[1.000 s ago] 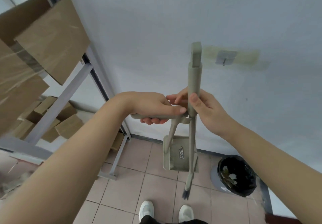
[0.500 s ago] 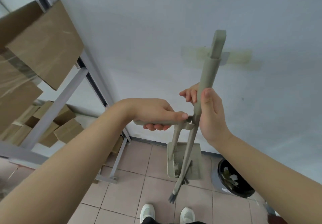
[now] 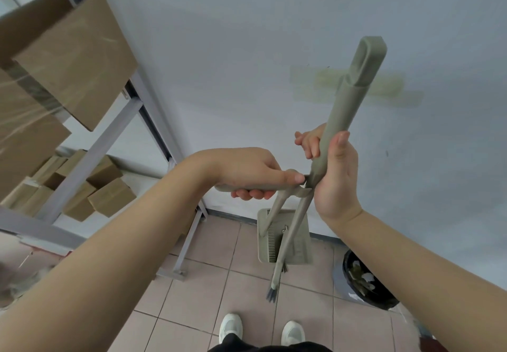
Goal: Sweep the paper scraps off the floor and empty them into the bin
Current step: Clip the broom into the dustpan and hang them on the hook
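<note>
My right hand (image 3: 333,170) grips the olive-green broom (image 3: 348,110) by its upper handle; the broom tilts, top to the right, dark bristles (image 3: 272,294) hanging above the tiled floor. My left hand (image 3: 247,172) is closed around the horizontal handle of the matching dustpan (image 3: 297,244), which hangs upright below the hands, its comb edge showing. The two handles meet at a clip between my hands. A grey bin (image 3: 362,280) with a black liner stands at the lower right by the wall, holding pale paper scraps.
A grey metal shelf rack (image 3: 109,137) with cardboard boxes (image 3: 68,58) fills the left side. A plain wall (image 3: 274,36) is straight ahead with a tape mark. My white shoes (image 3: 231,327) stand on beige floor tiles (image 3: 200,305).
The broom's top has swung further right and nearer the camera, tilting away from the dustpan handle. My right hand has slid along it; the view has shifted slightly.
</note>
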